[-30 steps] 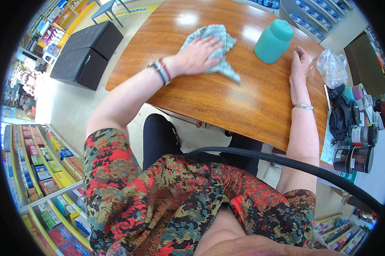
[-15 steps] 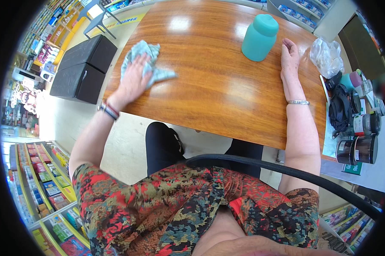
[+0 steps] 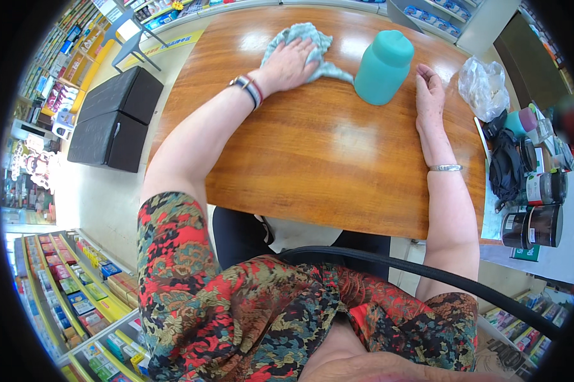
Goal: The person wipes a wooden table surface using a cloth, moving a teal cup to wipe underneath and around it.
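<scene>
My left hand [image 3: 290,62] lies palm-down on a crumpled pale green cloth [image 3: 322,48] toward the far part of the wooden table [image 3: 312,159], its fingers spread over the fabric. Just right of the cloth stands an upright turquoise bottle [image 3: 381,73] with a lid. My right hand [image 3: 430,92] rests on its side on the tabletop beside the bottle, fingers loosely curled with nothing visible in them. A crumpled clear plastic bag [image 3: 484,89] is to its right.
Jars [image 3: 532,226], a black strapped item [image 3: 510,165] and other small things crowd a white surface along the right. Black padded box seats [image 3: 112,121] and a grey chair [image 3: 125,41] stand on the left. Shelves of packaged goods [image 3: 70,286] surround me. A black cable [image 3: 427,267] crosses low in front.
My left hand and the cloth went left to the table's side by half a second ago, then came back rightward and farther from me, near the bottle. My right hand stays about where it was.
</scene>
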`<state>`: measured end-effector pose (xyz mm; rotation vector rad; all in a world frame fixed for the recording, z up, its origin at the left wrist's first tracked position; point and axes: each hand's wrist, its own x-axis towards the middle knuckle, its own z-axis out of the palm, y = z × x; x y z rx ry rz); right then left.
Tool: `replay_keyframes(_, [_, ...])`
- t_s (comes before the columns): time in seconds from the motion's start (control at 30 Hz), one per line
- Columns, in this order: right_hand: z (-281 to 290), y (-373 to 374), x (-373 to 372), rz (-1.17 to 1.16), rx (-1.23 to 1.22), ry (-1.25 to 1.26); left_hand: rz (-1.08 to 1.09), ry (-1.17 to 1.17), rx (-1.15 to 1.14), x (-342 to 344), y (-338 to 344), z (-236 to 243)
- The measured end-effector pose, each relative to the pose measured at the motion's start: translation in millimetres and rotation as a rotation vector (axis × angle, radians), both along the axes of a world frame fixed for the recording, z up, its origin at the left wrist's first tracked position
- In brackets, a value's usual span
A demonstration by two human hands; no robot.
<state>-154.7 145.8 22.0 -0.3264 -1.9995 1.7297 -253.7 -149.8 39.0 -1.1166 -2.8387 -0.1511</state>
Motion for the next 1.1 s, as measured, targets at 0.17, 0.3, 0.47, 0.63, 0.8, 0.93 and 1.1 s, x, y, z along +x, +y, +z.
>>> replay_keyframes(0.17, [5.5,-5.1,4.2,-0.004,-0.010,-0.002,0.179,0.012,-0.044,-87.3,31.1,-16.7])
replay_keyframes(0.3, [2.3,-10.4,2.2,0.004,0.014,0.017,0.293,0.003,0.006,-123.6,14.7,-23.8])
replay_keyframes(0.47, [1.4,-4.6,0.8,-0.022,0.037,0.060,0.130,0.579,-0.039,-101.5,-14.0,-3.3])
replay_keyframes(0.63, [-4.9,-15.5,-9.0,0.023,-0.015,0.082,0.223,0.374,-0.439,-147.2,-222.6,-75.5])
replay_keyframes(0.8, [-16.9,12.4,-14.5,-0.022,0.051,0.099,0.452,0.059,0.022,-9.8,-231.1,-18.1])
replay_keyframes(0.93, [-51.4,46.6,-39.8,-0.005,0.040,0.160,0.463,0.045,0.052,76.0,-251.3,-10.3])
replay_keyframes(1.1, [-77.9,68.8,-58.0,-0.236,0.127,0.334,0.421,0.047,0.000,163.8,-187.2,4.8])
